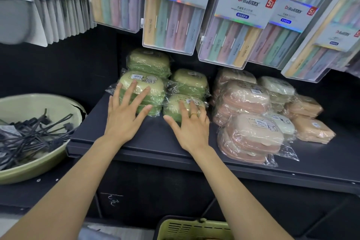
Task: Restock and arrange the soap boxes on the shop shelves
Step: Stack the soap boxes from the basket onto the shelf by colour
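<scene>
Green soap boxes (142, 87) sit wrapped on the dark shelf (155, 142); we see the left hand (124, 115) resting spread fingers (132, 89) on one stack, the right hand (192, 126) likewise on the neighbouring green box (175, 105).

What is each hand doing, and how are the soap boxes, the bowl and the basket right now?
left hand: open, fingers flat on the green soap boxes.
right hand: open, fingers resting on the front green soap box.
pink soap boxes: wrapped, stacked, untouched.
green bowl: holds black hooks.
green basket: below the shelf; contents hidden.
</scene>
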